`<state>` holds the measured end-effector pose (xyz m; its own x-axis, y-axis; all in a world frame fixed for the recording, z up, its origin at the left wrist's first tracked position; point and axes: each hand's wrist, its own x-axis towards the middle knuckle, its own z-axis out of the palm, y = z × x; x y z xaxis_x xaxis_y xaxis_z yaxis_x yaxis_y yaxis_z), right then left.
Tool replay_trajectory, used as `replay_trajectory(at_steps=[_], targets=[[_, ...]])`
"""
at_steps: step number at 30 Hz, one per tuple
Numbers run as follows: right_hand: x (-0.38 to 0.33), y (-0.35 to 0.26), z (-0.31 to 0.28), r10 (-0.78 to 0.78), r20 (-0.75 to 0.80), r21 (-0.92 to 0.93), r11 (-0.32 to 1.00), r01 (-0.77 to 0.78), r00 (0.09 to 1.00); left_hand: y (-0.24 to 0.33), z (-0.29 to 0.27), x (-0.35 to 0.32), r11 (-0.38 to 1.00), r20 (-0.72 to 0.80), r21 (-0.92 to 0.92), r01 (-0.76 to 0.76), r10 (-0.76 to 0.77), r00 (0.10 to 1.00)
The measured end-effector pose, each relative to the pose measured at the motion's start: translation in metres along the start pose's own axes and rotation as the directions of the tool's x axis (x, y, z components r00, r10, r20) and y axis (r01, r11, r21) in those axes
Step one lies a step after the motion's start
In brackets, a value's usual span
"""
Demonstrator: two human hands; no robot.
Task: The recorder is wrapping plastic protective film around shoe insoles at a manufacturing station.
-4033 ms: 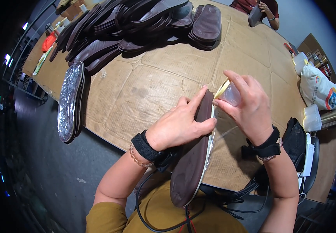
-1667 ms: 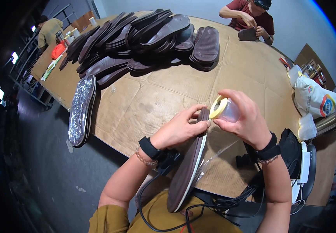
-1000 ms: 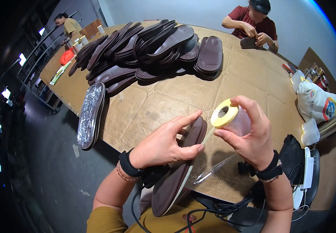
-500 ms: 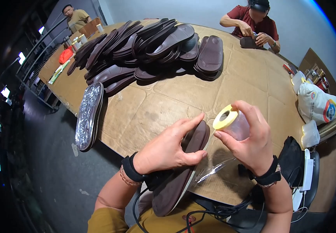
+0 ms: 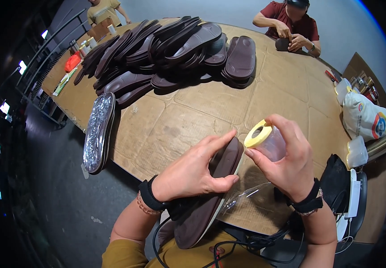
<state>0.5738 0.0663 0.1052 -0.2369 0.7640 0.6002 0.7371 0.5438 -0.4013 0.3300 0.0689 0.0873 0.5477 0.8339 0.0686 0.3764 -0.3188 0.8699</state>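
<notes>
My left hand point(image 5: 193, 172) grips a dark brown shoe sole point(image 5: 202, 213) tilted over the near table edge, thumb and fingers around its middle. Along its right side runs a pale edge. Held in my right hand point(image 5: 289, 156) is a roll of clear film point(image 5: 271, 142) with a yellow end ring, close to the sole's upper end. A loose strip of clear film point(image 5: 242, 196) stretches between the roll and the sole. At the table's left edge lies a stack of soles wrapped in shiny clear film point(image 5: 98, 134).
A large heap of brown soles point(image 5: 157, 58) covers the far left of the cardboard-topped table point(image 5: 193, 116). At right are a white bag point(image 5: 365, 116), clear film rolls point(image 5: 356, 152) and a black mesh item point(image 5: 336, 183). Black cables point(image 5: 255, 243) cross my lap. A co-worker point(image 5: 298, 27) handles a sole opposite.
My hands, the sole and the roll keep nearly the same pose. The table scene shifts slightly up and left in view. The person at far left has moved right and stands more upright.
</notes>
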Motion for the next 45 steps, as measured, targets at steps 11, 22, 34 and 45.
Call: replay_trajectory(at_steps=[11, 22, 34, 45], targets=[[0.000, -0.001, -0.001, 0.061, 0.075, 0.008, 0.998, -0.062, 0.995, 0.001, 0.003, -0.002, 1.000, -0.005, -0.026, -0.014, 0.014, 1.000], [-0.003, -0.021, -0.014, -0.024, 0.136, 0.195, 0.981, -0.003, 0.990, 0.032, 0.004, -0.019, 0.964, -0.036, -0.230, 0.134, -0.145, 0.989], [-0.006, -0.023, -0.027, -0.177, 0.457, 0.384, 0.923, -0.014, 0.872, 0.042, 0.010, -0.055, 0.965, -0.055, -0.247, 0.085, -0.101, 0.993], [-0.007, -0.011, -0.013, -0.148, 0.524, 0.510, 0.843, -0.169, 0.839, 0.024, 0.011, -0.059, 0.970, -0.117, -0.241, 0.004, -0.034, 0.993]])
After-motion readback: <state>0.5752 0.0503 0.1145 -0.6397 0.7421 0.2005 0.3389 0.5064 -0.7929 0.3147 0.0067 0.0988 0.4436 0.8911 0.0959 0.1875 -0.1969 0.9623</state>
